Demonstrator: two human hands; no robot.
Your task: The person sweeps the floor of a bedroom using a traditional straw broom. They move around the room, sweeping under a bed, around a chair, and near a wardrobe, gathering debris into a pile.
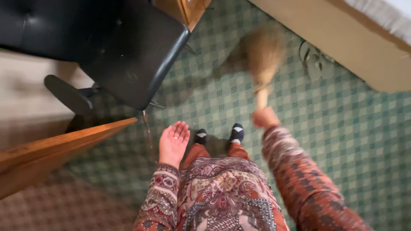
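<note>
honestly I'd keep the right hand [265, 117] gripped tight on the broom [263, 53] handle, use short strokes over the carpet [342, 128] near the chair [128, 51], left hand [173, 143] open and empty.

This is looking like a bedroom in a home or a guest room. A green checked carpet [342, 128] is covering the floor, and a bed [342, 38] with a beige base and white cover is standing at the upper right. A black padded chair [128, 47] is sitting by a wooden surface [51, 149], and slippers [312, 57] are lying beside the bed.
</note>
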